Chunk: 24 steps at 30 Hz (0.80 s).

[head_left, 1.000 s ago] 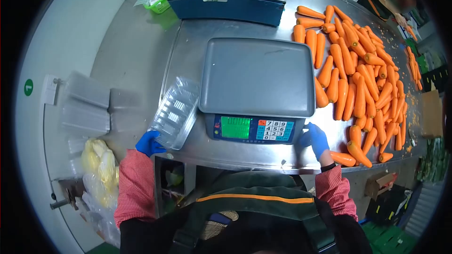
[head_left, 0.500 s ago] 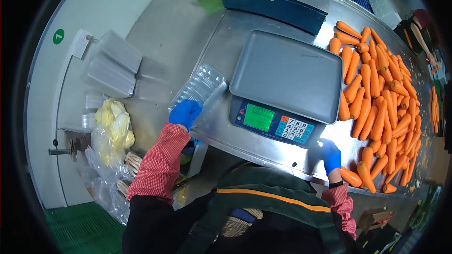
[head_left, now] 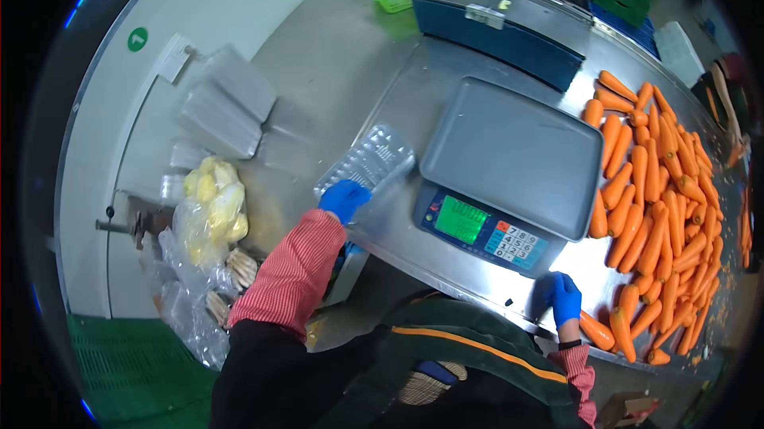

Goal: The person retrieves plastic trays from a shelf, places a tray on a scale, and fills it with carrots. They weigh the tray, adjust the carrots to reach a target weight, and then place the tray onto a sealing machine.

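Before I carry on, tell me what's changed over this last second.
The view has turned left, so the scene sits farther right. The left hand keeps hold of the near end of the clear container; both sit slightly farther in from the front edge of the table. The right hand has drawn back a little toward that edge. Nothing looks newly grasped or released. The scale and carrots look unmoved.

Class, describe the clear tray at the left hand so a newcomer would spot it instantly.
Find the grey scale on the steel table. Left of the scale lies a clear plastic tray, the blue-gloved left hand at its near end. Unlike the clear plastic stacks farther left, a hand touches it.
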Motion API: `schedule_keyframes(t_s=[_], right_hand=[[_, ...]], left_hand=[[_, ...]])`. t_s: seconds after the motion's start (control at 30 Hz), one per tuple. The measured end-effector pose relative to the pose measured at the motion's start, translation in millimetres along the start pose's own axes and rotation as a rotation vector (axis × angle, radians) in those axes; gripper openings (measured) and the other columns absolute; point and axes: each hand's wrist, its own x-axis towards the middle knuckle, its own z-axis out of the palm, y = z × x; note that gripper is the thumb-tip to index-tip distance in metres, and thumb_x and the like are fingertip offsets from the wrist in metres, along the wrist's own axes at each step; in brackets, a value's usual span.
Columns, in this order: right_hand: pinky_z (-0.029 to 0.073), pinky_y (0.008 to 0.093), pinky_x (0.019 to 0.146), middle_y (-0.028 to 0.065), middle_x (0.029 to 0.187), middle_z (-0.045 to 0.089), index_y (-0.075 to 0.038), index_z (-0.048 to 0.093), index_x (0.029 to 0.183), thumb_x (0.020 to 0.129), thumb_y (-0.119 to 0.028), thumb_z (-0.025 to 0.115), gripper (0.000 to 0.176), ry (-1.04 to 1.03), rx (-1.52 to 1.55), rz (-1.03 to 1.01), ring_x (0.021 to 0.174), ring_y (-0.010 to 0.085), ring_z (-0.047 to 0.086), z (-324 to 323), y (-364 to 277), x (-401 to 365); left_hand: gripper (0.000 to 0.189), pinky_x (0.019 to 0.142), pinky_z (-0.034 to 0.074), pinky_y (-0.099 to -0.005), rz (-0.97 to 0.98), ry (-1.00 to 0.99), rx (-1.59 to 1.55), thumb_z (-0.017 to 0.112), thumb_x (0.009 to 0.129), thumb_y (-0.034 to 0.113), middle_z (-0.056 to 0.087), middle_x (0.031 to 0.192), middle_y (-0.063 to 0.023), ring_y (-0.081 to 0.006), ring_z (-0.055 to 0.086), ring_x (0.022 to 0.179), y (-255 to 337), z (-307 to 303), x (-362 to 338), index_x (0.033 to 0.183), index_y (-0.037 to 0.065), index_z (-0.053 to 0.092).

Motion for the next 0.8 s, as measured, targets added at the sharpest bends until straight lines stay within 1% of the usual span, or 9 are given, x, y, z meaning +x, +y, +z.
schedule_keyframes(t_s=[0.07,0.23,0.33,0.43,0.5,0.6,0.63,0.67,0.8], right_hand=[[0.050,0.0300,0.077,0.0099,0.091,0.069,-0.001,0.067,0.105,0.094,-0.025,0.055,0.029,0.012,-0.160,-0.100,0.082,0.0171,0.063,-4,29,16],[0.047,0.0408,0.087,0.0179,0.107,0.065,-0.008,0.064,0.110,0.094,-0.041,0.045,0.042,0.052,-0.501,-0.241,0.099,0.0377,0.060,3,-17,-10],[0.047,0.0382,0.090,0.0147,0.110,0.066,-0.009,0.064,0.114,0.094,-0.037,0.047,0.038,0.091,-0.367,-0.242,0.102,0.0337,0.062,-11,-34,-19],[0.048,0.0352,0.089,0.0131,0.111,0.066,-0.010,0.064,0.115,0.094,-0.033,0.051,0.034,0.294,-0.192,-0.234,0.099,0.0298,0.064,-33,-39,-8],[0.051,0.0369,0.079,0.0108,0.096,0.065,-0.011,0.061,0.121,0.091,-0.036,0.057,0.039,0.462,-0.450,-0.340,0.086,0.0270,0.065,-47,-63,-5],[0.050,0.0441,0.079,0.0186,0.109,0.056,-0.006,0.044,0.136,0.083,-0.047,0.064,0.070,0.588,-0.901,-0.540,0.099,0.0341,0.059,-59,-81,38],[0.050,0.0433,0.078,0.0179,0.108,0.057,-0.001,0.042,0.136,0.080,-0.048,0.067,0.077,0.568,-0.999,-0.471,0.096,0.0334,0.060,-58,-99,45],[0.050,0.0426,0.076,0.0166,0.107,0.058,-0.001,0.044,0.133,0.077,-0.049,0.069,0.078,0.571,-1.085,-0.437,0.094,0.0318,0.060,-55,-105,60],[0.050,0.0415,0.069,0.0119,0.096,0.060,-0.003,0.057,0.101,0.067,-0.044,0.077,0.057,0.564,-1.210,-0.405,0.087,0.0287,0.061,-40,-117,92]], left_hand=[[0.023,0.076,0.049,-0.0375,0.015,0.056,-0.083,0.069,0.083,0.026,0.067,0.091,-0.0136,-0.0278,0.064,0.086,-12,10,-3,0.093,0.005,0.068],[0.017,0.074,0.047,-0.0422,0.313,0.228,0.269,0.061,0.089,0.021,0.062,0.086,-0.0157,-0.0358,0.060,0.081,-8,1,-8,0.091,0.005,0.065],[0.010,0.068,0.047,-0.0393,0.334,0.399,0.425,0.062,0.087,0.017,0.062,0.082,-0.0136,-0.0293,0.060,0.075,14,-29,-13,0.086,0.007,0.064],[0.006,0.064,0.046,-0.0356,0.431,0.593,0.219,0.065,0.084,0.010,0.060,0.078,-0.0113,-0.0258,0.059,0.071,48,-67,-7,0.089,0.006,0.066],[0.010,0.064,0.045,-0.0344,0.579,0.631,0.163,0.066,0.082,0.007,0.059,0.077,-0.0103,-0.0254,0.058,0.070,119,-79,-8,0.092,0.005,0.067],[0.020,0.065,0.046,-0.0365,0.869,0.422,0.156,0.067,0.077,0.004,0.060,0.079,-0.0114,-0.0283,0.058,0.073,210,-49,7,0.097,0.005,0.068],[0.021,0.066,0.046,-0.0382,0.894,0.363,0.182,0.068,0.077,0.007,0.060,0.080,-0.0114,-0.0295,0.058,0.074,239,-32,10,0.098,0.007,0.068],[0.021,0.063,0.047,-0.0391,1.049,0.349,0.202,0.069,0.077,0.010,0.060,0.080,-0.0106,-0.0300,0.058,0.074,260,-15,18,0.098,0.008,0.068],[0.024,0.068,0.049,-0.0383,1.066,0.090,0.438,0.068,0.082,0.018,0.060,0.086,-0.0114,-0.0301,0.059,0.080,292,49,41,0.104,0.010,0.066]])
